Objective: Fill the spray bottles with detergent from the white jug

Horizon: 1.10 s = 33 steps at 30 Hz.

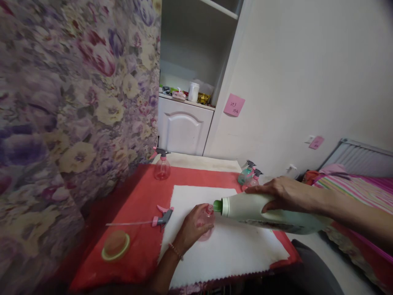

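My left hand [195, 225] is wrapped round a clear pink spray bottle [209, 225], which stands uncapped on the white cloth [233, 258]. My right hand [281, 194] grips a large pale green jug [245, 207] lying nearly level, its green spout [217, 205] at the small bottle's mouth. Whether liquid is flowing I cannot tell. Left of my left hand, a grey and pink spray head [162, 219] with a thin tube lies on the red cloth [144, 184]. Nearer to me is a round cap with a yellow-green rim [115, 246].
A pink spray bottle [162, 168] stands at the table's back left. At the back right are a green spray bottle [245, 175] and another pink one [253, 180]. Beyond are a white cabinet [186, 129] and a wall. A bed [362, 188] stands to the right.
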### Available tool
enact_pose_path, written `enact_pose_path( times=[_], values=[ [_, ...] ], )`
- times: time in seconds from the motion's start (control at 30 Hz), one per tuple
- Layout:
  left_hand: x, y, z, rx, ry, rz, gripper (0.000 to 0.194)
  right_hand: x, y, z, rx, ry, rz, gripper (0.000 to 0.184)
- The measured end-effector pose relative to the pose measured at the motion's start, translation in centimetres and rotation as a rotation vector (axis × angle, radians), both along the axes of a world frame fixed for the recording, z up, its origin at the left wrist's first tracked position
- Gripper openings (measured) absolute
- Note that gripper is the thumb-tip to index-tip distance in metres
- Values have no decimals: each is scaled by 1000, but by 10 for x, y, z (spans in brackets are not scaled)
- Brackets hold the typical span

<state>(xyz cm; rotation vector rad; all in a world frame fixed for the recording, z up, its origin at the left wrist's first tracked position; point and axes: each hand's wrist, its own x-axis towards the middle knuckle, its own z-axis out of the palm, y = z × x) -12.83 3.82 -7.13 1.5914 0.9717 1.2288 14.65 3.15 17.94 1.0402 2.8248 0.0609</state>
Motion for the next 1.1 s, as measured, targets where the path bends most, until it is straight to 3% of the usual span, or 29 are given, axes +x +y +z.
enact_pose_path(
  times=[0.33, 0.87, 1.1],
  values=[
    [0, -2, 7, 6, 10, 5, 52, 5, 4, -4, -2, 38, 39, 51],
    [0, 1, 3, 37, 20, 8, 53, 5, 4, -4, 24, -7, 26, 54],
    [-1, 0, 4, 32, 18, 13, 56, 19, 2, -23, -57, 79, -57, 55]
  ],
)
